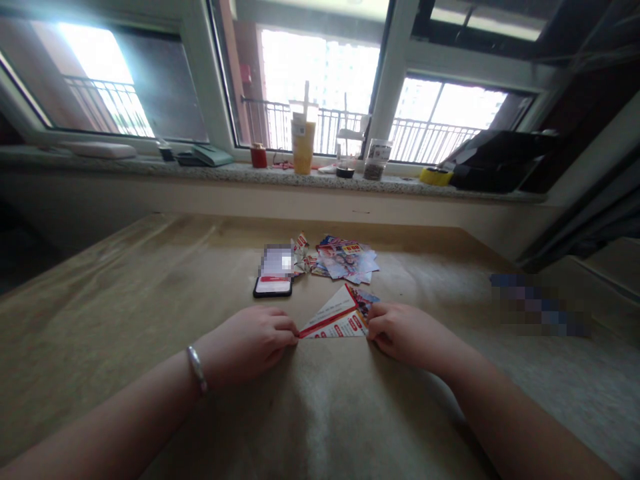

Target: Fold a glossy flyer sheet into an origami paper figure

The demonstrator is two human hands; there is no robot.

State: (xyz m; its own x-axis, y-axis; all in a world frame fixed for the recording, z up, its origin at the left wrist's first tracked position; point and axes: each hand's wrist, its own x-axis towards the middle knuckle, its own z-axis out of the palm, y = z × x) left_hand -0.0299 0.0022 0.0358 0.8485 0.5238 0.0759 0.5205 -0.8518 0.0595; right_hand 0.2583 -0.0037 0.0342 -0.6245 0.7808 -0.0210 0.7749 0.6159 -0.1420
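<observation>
Left hand (250, 341) and right hand (406, 331), fingers curled, pinch the folded leaflet (336, 319) at its 9 and 3 o'clock corners, flat on the table (125, 300). Pressing both corners down evenly should, I judge, keep the crease sharp. A phone (273, 285) lies at 11 o'clock.

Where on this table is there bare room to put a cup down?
Bare: the table left of the phone and left hand, and its near strip, this side of the folded flyer. Crowded: the middle, with phone, flyer pile, and that flyer pinched by left hand and right hand.
</observation>
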